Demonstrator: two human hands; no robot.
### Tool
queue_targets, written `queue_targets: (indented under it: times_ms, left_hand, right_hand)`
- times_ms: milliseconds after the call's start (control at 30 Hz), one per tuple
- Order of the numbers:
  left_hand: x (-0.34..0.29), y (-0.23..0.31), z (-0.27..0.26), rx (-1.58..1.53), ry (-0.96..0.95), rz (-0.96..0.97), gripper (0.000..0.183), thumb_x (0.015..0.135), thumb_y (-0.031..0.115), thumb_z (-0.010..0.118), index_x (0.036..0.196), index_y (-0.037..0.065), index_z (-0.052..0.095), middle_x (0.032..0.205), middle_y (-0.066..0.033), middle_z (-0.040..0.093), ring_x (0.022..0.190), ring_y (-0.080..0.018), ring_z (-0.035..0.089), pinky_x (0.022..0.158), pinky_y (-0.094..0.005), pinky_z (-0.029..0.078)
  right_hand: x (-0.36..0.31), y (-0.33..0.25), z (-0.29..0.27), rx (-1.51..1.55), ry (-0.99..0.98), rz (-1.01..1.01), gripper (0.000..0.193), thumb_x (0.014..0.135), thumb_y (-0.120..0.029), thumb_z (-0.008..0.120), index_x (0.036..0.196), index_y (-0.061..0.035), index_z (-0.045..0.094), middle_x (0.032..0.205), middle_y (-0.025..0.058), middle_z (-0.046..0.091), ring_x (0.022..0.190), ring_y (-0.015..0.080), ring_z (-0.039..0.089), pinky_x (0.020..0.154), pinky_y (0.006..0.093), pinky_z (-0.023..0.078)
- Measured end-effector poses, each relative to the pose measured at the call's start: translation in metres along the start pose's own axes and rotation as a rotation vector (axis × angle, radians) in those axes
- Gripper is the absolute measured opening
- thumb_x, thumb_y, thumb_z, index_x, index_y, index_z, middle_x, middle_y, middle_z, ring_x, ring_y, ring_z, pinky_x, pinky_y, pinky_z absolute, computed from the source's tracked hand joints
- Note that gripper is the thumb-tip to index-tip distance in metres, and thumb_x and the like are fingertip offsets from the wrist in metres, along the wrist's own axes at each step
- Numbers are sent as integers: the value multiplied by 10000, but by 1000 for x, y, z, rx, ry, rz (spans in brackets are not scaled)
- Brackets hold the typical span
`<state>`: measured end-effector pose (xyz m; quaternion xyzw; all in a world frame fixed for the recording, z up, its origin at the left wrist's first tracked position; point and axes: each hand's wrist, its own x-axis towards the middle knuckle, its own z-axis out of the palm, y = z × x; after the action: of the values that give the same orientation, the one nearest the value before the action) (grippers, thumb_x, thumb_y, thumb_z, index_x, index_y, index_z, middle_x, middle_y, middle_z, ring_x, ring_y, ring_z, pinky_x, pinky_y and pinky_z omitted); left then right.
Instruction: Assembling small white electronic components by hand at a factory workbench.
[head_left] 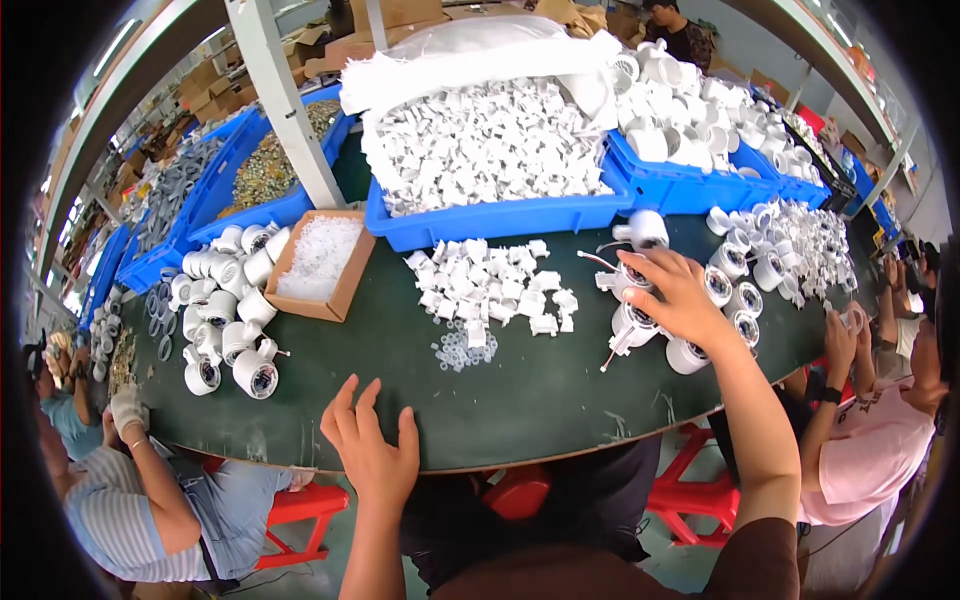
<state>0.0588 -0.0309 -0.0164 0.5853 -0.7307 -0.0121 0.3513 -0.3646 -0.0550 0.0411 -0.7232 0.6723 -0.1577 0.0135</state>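
My right hand (678, 298) is at the right of the table, its thumb and fingers curled round a white cylindrical housing (612, 283). The palm hides part of that piece. A thin wire lead (597, 260) with a small plug sticks out beside it. Just below sits another white housing (632, 330), also with a wire lead. My left hand (375, 445) hovers at the table's near edge, fingers apart and holding nothing. Beyond it lie a pile of small white plastic clips (490, 285) and a small heap of clear rings (464, 347).
A large blue bin (410, 232) of white clips stands at the back centre. Left of the clips are a cardboard box (322, 303) of clear bits and several white housings (238, 335). More housings (745, 298) crowd the right. Co-workers sit on both sides.
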Motion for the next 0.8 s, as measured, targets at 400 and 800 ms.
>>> queue_targets:
  times_ms: [400,800]
  left_hand:
    - [7,5,6,29,53,58,343,867,73,702,1201,35,638,1296,-153,604,1180,-366,514,1010,-452,420]
    - [-3,-7,-2,-48,60,106,242,836,73,710,1076,59,690,1186,-115,653,1104,-344,562,942,-430,467]
  right_hand:
    - [63,30,-5,88,142,170,635,891,-293,771,1425,-74,508,1393,181,568,1303,337,539,1078,423,441]
    - [39,-31,-33,361,217,202,588,851,-262,828,1316,-2,578,1210,132,654,1086,220,652,942,347,524]
